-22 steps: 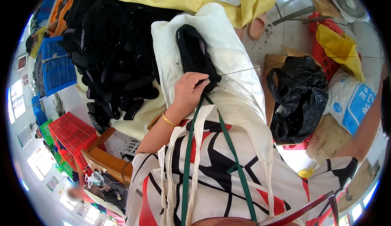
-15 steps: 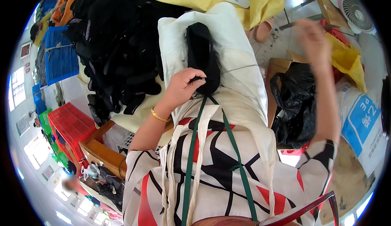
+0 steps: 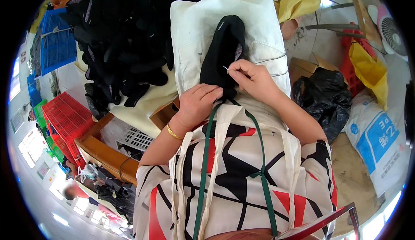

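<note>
A black cloth shoe (image 3: pixel 212 63) lies on the white cloth (image 3: pixel 186 19) over my lap, its opening facing up and a patterned lining showing inside. At the shoe's near end, my left hand (image 3: pixel 199 99) grips the black fabric, fingers bent over it. My right hand (image 3: pixel 255 78) is closed in a pinch at the right side of the shoe's opening. Between its thumb and forefinger sits a thin needle (image 3: pixel 225 68), its end pointing toward the shoe's inside. Any thread on the needle is too fine to make out.
A large pile of black shoe pieces (image 3: pixel 125 37) lies left of my lap, beside a wooden frame (image 3: pixel 112 153) and a red crate (image 3: pixel 69 119). On the right are a black plastic bag (image 3: pixel 324 101), a white-and-blue sack (image 3: pixel 376 140) and a fan (image 3: pixel 391 32).
My right hand has come in from the far right to the shoe. The left hand has shifted to the near end, and the shoe has tilted slightly to the right.
</note>
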Action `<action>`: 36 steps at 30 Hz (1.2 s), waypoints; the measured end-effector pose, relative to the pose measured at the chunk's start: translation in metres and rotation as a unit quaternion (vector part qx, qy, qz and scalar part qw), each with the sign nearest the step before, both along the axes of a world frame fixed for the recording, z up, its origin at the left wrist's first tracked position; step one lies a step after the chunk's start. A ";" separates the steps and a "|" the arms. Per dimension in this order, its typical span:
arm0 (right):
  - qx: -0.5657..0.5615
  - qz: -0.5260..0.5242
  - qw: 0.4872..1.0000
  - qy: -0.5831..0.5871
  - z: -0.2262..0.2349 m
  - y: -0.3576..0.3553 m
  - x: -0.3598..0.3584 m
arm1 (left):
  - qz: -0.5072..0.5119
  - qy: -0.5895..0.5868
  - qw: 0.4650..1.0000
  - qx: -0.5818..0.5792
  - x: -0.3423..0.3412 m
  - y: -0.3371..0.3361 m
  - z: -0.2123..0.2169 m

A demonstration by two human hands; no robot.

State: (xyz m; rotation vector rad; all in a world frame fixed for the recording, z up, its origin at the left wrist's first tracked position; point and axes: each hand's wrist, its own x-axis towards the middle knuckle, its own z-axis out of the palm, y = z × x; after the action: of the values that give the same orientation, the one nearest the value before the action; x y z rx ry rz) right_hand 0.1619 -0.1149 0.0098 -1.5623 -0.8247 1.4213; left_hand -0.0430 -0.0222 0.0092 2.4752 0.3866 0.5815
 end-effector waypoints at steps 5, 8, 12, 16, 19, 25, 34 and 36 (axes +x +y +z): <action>0.071 0.089 0.975 -0.189 0.002 -0.019 -0.007 | -0.030 -0.002 0.998 0.055 -0.008 0.002 -0.003; 0.064 0.093 0.973 -0.201 0.006 -0.019 -0.009 | -0.033 -0.006 0.997 0.066 -0.010 0.002 -0.006; 0.075 0.104 0.967 -0.221 0.009 -0.016 -0.007 | -0.026 -0.013 0.997 0.068 -0.010 0.002 -0.009; 0.076 0.115 0.964 -0.229 0.010 -0.014 -0.006 | -0.023 -0.020 0.998 0.062 -0.010 0.002 -0.010; 0.084 0.117 0.960 -0.241 0.009 -0.014 -0.006 | -0.023 -0.016 0.998 0.064 -0.009 0.003 -0.009; 0.084 0.127 0.954 -0.257 0.008 -0.011 -0.006 | -0.017 -0.018 0.998 0.058 -0.008 0.001 -0.006; 0.050 0.126 0.971 -0.197 0.004 -0.004 -0.011 | -0.009 -0.019 0.999 0.026 -0.008 -0.001 -0.009; 0.027 0.121 0.975 -0.184 0.003 -0.001 -0.014 | -0.005 -0.013 1.000 0.018 -0.007 -0.001 -0.006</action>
State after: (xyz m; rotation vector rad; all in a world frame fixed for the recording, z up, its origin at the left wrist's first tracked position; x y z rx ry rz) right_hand 0.1475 -0.1164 0.0128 -1.7568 -1.3022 1.2773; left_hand -0.0497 -0.0235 0.0028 2.5004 0.3550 0.6208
